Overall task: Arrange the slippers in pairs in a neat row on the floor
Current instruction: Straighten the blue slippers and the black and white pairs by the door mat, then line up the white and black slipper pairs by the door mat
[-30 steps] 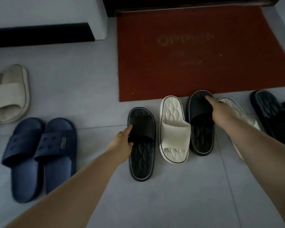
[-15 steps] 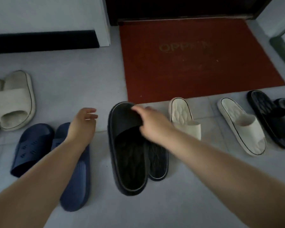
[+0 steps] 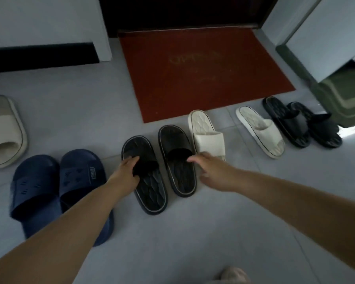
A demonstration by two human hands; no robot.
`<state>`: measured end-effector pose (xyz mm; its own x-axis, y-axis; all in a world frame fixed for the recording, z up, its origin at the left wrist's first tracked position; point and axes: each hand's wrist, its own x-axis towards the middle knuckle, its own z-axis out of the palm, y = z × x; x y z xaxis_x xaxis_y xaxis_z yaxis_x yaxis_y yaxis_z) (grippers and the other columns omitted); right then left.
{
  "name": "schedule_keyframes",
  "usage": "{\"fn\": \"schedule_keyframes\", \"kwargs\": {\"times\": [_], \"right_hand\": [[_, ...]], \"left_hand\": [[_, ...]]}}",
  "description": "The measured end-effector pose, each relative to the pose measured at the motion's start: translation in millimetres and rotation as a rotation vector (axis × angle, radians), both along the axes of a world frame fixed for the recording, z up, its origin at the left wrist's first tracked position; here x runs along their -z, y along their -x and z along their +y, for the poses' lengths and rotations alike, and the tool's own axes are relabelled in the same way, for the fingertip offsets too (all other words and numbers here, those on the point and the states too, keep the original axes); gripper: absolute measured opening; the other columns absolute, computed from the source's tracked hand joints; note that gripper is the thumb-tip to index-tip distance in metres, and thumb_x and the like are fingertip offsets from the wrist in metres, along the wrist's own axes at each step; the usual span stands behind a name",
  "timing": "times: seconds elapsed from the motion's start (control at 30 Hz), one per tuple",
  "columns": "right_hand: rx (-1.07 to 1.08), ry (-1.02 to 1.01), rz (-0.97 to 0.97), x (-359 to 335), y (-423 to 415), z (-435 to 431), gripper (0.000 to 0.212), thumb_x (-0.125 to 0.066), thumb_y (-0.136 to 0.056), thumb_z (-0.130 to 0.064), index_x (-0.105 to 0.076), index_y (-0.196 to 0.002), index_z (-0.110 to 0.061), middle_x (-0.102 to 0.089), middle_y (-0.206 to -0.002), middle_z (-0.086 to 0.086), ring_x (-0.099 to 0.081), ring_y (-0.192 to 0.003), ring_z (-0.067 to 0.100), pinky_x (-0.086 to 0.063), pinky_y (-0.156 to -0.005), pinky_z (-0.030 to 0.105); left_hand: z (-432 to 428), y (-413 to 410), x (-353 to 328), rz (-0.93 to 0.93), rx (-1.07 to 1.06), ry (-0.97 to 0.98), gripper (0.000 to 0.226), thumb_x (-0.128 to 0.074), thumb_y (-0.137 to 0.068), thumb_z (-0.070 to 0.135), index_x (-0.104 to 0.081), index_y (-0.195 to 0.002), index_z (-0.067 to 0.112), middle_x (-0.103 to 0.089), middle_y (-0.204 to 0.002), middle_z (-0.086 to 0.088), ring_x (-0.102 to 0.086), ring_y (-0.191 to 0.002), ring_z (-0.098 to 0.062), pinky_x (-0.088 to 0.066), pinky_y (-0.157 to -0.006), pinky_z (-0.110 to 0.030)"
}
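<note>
My left hand (image 3: 127,171) grips the left black slipper (image 3: 150,193) by its strap. My right hand (image 3: 211,170), fingers relaxed, holds nothing above the right black slipper (image 3: 172,140). Both lie side by side on the floor (image 3: 182,242), long axes parallel, toes toward the red mat (image 3: 203,83).

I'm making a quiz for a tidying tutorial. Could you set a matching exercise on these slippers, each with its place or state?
Things:
1. navy pair
2. left black slipper
3. beige slipper
4. nearer white slipper

States:
A. strap held by the left grip
B. far left, partly out of frame
C. beside the right black slipper, apart from its white mate
D. side by side, left of the black slippers

Pairs: 1-D, 2-A, 3-B, 4-C
</note>
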<state>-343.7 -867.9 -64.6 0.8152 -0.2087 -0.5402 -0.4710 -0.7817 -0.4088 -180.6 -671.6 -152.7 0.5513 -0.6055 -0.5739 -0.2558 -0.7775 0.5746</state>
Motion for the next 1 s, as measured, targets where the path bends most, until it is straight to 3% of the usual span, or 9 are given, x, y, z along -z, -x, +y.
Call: {"fn": "schedule_keyframes", "kwargs": {"times": [0.1,0.33,0.43,0.57,0.73,0.8,0.87,0.93,1.0], "right_hand": [[0.15,0.08,0.076,-41,45,-30,0.054,-0.055,-0.085,-0.006,-0.041,-0.135,-0.02,-0.043,-0.136,0.008,-0.053,-0.094,0.016,-0.038,-0.076,0.023],[0.266,0.13,0.075,-62,114,-71,0.044,-0.062,-0.085,-0.011,-0.05,-0.126,-0.02,-0.051,-0.128,0.002,-0.059,-0.086,0.012,-0.043,-0.077,0.021],[0.187,0.127,0.116,-49,129,-105,0.039,-0.062,-0.085,-0.016,-0.052,-0.122,-0.024,-0.052,-0.126,0.001,-0.059,-0.086,0.005,-0.045,-0.076,0.018],[0.061,0.21,0.218,-37,135,-174,0.039,-0.059,-0.088,-0.021,-0.049,-0.126,-0.022,-0.046,-0.131,0.003,-0.054,-0.11,0.017,-0.044,-0.093,0.028],[-0.074,0.4,0.176,-5,110,-265,0.063,-0.055,-0.088,-0.018,-0.026,-0.144,-0.018,-0.027,-0.15,0.004,-0.05,-0.12,0.023,-0.045,-0.091,0.033],[-0.174,0.461,0.193,18,96,-296,0.077,-0.058,-0.085,-0.014,-0.013,-0.147,-0.022,-0.012,-0.156,0.004,-0.05,-0.12,0.026,-0.047,-0.08,0.034],[-0.344,0.583,0.185,42,83,-327,0.087,-0.065,-0.082,-0.016,-0.008,-0.147,-0.022,-0.005,-0.157,0.005,-0.038,-0.131,0.03,-0.041,-0.091,0.034],[-0.473,0.655,0.204,58,71,-355,0.086,-0.07,-0.079,-0.024,-0.016,-0.145,-0.02,-0.011,-0.156,0.007,-0.02,-0.14,0.031,-0.023,-0.112,0.041],[-0.498,0.52,0.18,68,57,-372,0.069,-0.071,-0.076,-0.028,-0.035,-0.135,-0.021,-0.035,-0.145,0.008,-0.026,-0.137,0.029,-0.021,-0.113,0.042]], "left_hand": [[-6,10,-9,-0.042,0.012,-0.073,0.071,-0.048,-0.089,0.006,-0.012,-0.149,0.018,-0.005,-0.159,-0.007,-0.02,-0.142,-0.029,-0.022,-0.115,-0.034],[-50,37,-23,-0.264,-0.09,-0.233,0.071,-0.049,-0.088,0.022,-0.012,-0.148,0.021,-0.007,-0.159,-0.003,-0.005,-0.145,-0.03,-0.001,-0.117,-0.051],[-72,45,-23,-0.324,-0.064,-0.145,0.074,-0.051,-0.088,0.029,-0.01,-0.148,0.022,-0.012,-0.158,-0.004,-0.005,-0.145,-0.032,-0.001,-0.117,-0.051],[-106,55,-36,-0.424,0.072,-0.087,0.075,-0.052,-0.088,0.032,-0.008,-0.149,0.023,-0.02,-0.156,-0.004,-0.013,-0.143,-0.031,-0.008,-0.119,-0.046],[-184,67,-43,-0.449,0.303,-0.047,0.079,-0.057,-0.088,0.031,-0.01,-0.149,0.017,-0.016,-0.157,-0.002,-0.014,-0.144,-0.024,-0.015,-0.12,-0.036],[-215,75,-37,-0.362,0.248,-0.031,0.084,-0.062,-0.085,0.027,-0.008,-0.149,0.019,-0.013,-0.158,-0.001,-0.012,-0.145,-0.023,-0.014,-0.119,-0.035],[-243,86,-29,-0.31,0.179,-0.062,0.091,-0.067,-0.082,0.028,-0.005,-0.149,0.022,-0.01,-0.158,-0.001,-0.01,-0.145,-0.024,-0.014,-0.118,-0.037],[-269,98,-21,-0.293,0.142,-0.156,0.094,-0.07,-0.079,0.033,-0.006,-0.148,0.025,-0.008,-0.158,-0.004,-0.007,-0.146,-0.027,-0.009,-0.119,-0.041],[-290,111,-15,-0.299,0.121,-0.246,0.09,-0.07,-0.077,0.036,-0.013,-0.147,0.025,-0.013,-0.157,-0.006,-0.006,-0.146,-0.026,-0.002,-0.118,-0.043]]}}
